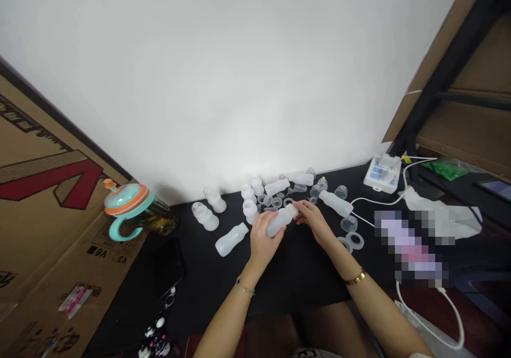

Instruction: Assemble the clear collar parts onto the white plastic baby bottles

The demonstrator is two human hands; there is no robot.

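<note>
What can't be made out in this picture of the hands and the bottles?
Head view:
- The neck end of the frosted plastic bottle: hidden by the right hand.
- The pixelated patch: blurred, so what lies there cannot be told.
- The small clear parts: too small and overlapping to identify.
- The dangling key charm: cut off by the bottom edge.
</note>
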